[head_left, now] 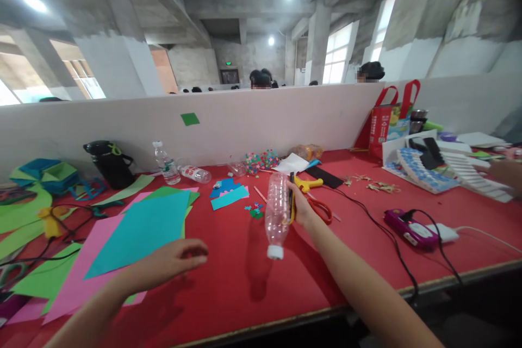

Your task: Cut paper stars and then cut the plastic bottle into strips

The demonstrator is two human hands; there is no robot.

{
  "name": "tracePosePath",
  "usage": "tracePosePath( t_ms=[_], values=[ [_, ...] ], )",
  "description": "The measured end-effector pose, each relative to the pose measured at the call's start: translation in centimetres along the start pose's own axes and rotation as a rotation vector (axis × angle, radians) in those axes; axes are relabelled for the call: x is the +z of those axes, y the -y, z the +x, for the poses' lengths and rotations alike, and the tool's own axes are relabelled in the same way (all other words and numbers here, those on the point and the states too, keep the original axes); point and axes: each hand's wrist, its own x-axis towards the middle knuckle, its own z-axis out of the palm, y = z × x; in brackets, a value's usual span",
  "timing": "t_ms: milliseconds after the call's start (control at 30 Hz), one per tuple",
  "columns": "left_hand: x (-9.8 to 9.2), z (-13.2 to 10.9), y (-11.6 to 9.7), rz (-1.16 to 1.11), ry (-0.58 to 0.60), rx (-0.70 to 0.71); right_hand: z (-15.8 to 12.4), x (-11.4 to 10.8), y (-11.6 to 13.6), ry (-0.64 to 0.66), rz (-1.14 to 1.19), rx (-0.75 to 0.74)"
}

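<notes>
My right hand is closed round a black and yellow utility knife and a clear plastic bottle beside it. The bottle is tilted above the red table, its white cap toward me and down. Some fingers are hidden behind the knife and bottle. My left hand is open and holds nothing, fingers loosely curled and thumb apart, near the lower right of a blue sheet. Red-handled scissors and a yellow glue gun lie just beyond my right hand.
Pink sheets and green sheets spread at left. Two more bottles and a black flask stand or lie along the white partition. A purple power strip with cables lies at right, near another person's arm.
</notes>
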Motion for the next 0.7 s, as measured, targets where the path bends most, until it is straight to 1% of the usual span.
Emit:
tracePosePath(
  t_ms=[33, 67, 100, 167, 233, 267, 300, 333, 367, 433, 467, 533, 567, 633, 700],
  values=[
    [1.8, 1.0, 0.3, 0.023, 0.063, -0.024, -0.2, 0.3, -0.4, 0.007, -0.023, 0.01],
    [3.6, 1.9, 0.5, 0.021, 0.088, -0.016, -0.5, 0.6, -0.9, 0.016, -0.046, 0.019],
    [5.5, 2.8, 0.7, 0.01, 0.09, 0.003, -0.6, 0.9, -1.3, 0.025, -0.068, 0.028],
    [9.0, 4.3, 0.6, -0.007, 0.014, 0.051, -0.7, 1.5, -2.2, 0.048, -0.109, 0.046],
    [11.3, 5.5, 0.1, -0.037, -0.006, 0.048, -0.4, 1.7, -2.7, 0.07, -0.144, 0.06],
    [12.0, 6.0, -0.5, -0.076, 0.004, 0.032, -0.1, 1.7, -2.7, 0.077, -0.159, 0.066],
    [12.2, 6.5, -1.0, -0.152, -0.006, 0.003, 0.2, 1.7, -2.6, 0.084, -0.171, 0.073],
    [12.2, 7.0, -1.6, -0.248, -0.024, -0.044, 0.6, 1.5, -2.5, 0.09, -0.183, 0.082],
    [11.8, 7.5, -2.2, -0.295, -0.038, -0.06, 1.1, 1.3, -2.3, 0.097, -0.193, 0.097],
    [10.5, 8.5, -2.8, -0.356, -0.058, -0.076, 1.7, 0.8, -2.1, 0.12, -0.213, 0.145],
    [9.7, 9.0, -2.7, -0.392, -0.073, -0.074, 1.9, 0.5, -2.1, 0.135, -0.222, 0.18],
    [8.2, 9.8, -2.0, -0.494, -0.111, -0.071, 2.0, 0.2, -2.5, 0.177, -0.236, 0.266],
    [7.6, 10.1, -1.4, -0.59, -0.138, -0.077, 2.0, 0.1, -2.8, 0.202, -0.239, 0.312],
    [6.7, 10.3, 0.1, -0.738, -0.174, -0.13, 1.9, 0.2, -3.5, 0.26, -0.234, 0.398],
    [6.1, 10.2, 1.3, -0.813, -0.184, -0.194, 2.1, 0.7, -4.1, 0.309, -0.215, 0.456]
  ],
)
